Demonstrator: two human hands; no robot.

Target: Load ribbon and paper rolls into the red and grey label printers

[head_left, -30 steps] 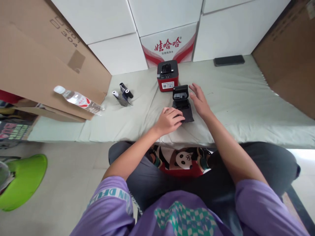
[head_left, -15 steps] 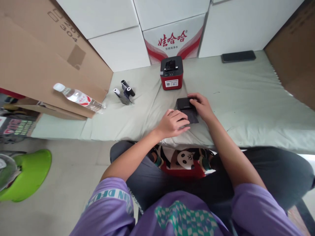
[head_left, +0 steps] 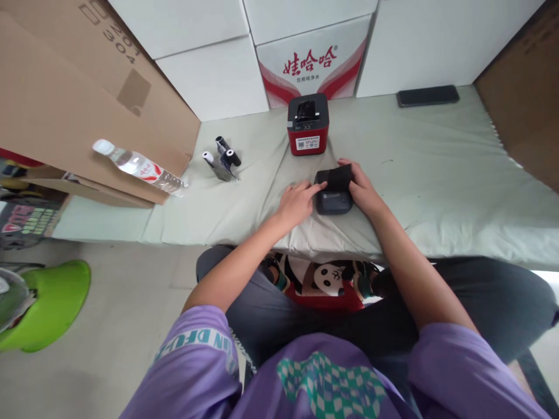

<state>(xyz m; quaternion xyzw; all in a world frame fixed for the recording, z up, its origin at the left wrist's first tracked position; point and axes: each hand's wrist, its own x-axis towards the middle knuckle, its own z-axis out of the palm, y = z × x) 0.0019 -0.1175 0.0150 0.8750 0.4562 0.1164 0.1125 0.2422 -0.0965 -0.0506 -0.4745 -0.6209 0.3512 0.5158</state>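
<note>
Black device (head_left: 334, 192) now upright between hands.

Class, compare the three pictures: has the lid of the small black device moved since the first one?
Yes. The black device, near the red printer, had its lid standing open; now it lies shut, with the left hand and right hand at its sides.

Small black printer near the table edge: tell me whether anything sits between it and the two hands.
Nothing visible does. The small black printer lies on the pale green cloth, and both hands are already on it: the left hand touches its left side, the right hand its right side. The red printer stands apart behind.
</note>
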